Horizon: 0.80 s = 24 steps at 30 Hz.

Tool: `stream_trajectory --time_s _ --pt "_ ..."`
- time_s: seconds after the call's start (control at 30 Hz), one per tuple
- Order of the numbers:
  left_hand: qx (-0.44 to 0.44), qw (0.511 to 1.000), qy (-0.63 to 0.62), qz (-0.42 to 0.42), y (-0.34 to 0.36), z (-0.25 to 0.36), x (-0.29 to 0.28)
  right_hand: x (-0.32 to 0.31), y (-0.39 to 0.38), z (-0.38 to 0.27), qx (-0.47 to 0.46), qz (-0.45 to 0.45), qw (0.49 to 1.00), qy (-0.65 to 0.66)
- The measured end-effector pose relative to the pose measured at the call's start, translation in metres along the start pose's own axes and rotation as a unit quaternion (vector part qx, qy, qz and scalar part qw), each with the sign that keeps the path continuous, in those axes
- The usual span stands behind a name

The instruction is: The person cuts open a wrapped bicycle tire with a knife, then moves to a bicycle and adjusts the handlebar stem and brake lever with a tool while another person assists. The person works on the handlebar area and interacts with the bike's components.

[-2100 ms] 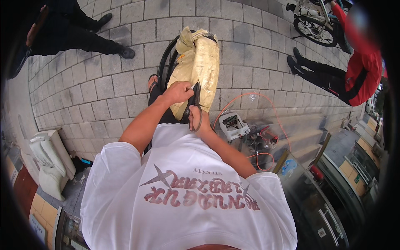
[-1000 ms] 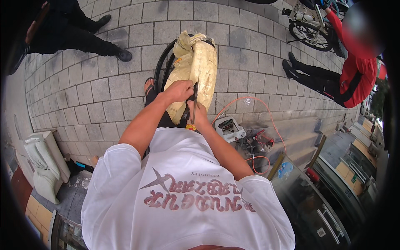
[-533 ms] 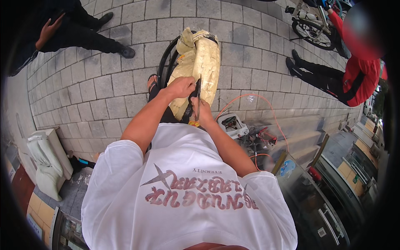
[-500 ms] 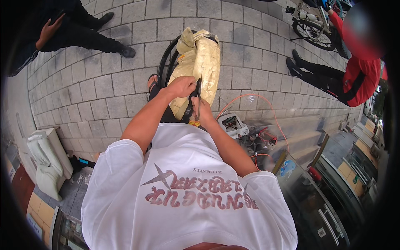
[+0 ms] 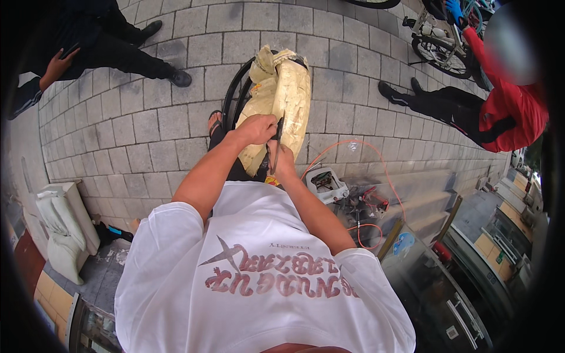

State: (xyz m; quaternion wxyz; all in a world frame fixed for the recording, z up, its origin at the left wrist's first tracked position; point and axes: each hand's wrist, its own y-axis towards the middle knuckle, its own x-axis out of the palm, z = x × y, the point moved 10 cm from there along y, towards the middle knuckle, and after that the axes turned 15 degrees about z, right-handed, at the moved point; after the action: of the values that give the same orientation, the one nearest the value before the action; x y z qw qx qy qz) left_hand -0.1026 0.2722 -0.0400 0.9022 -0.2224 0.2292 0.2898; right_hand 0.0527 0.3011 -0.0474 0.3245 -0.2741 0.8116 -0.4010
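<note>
A black tyre [image 5: 231, 101] stands upright on the paving in front of me, partly wrapped in crumpled yellowish packing [image 5: 289, 97]. My left hand [image 5: 257, 128] grips the wrapping at its near edge. Just below and right of it, my right hand [image 5: 283, 165] is closed on a thin dark cutting tool [image 5: 276, 139] whose blade points up against the wrapping. My foot in a sandal [image 5: 214, 121] shows beside the tyre.
A person in black [image 5: 112, 42] stands at the upper left. A person in red [image 5: 507, 109] crouches by a bicycle [image 5: 440, 40] at the upper right. A white tool tray [image 5: 327, 184], an orange hose [image 5: 379, 170] and steps lie to my right, a white sack [image 5: 59, 226] to my left.
Both hands have stayed on the wrapped tyre. The tool has shifted slightly along the wrapping's edge, and the view has drifted a little.
</note>
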Motion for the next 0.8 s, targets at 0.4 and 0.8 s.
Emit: stream_trajectory --time_s 0.4,0.8 --pt "-0.035 0.998 -0.036 0.022 -0.009 -0.019 0.002 0.002 -0.002 0.004 0.025 -0.076 0.996 0.036" --pt "-0.046 0.998 -0.048 0.009 -0.011 -0.010 -0.007 0.000 -0.018 0.006 0.074 -0.075 0.994 0.007"
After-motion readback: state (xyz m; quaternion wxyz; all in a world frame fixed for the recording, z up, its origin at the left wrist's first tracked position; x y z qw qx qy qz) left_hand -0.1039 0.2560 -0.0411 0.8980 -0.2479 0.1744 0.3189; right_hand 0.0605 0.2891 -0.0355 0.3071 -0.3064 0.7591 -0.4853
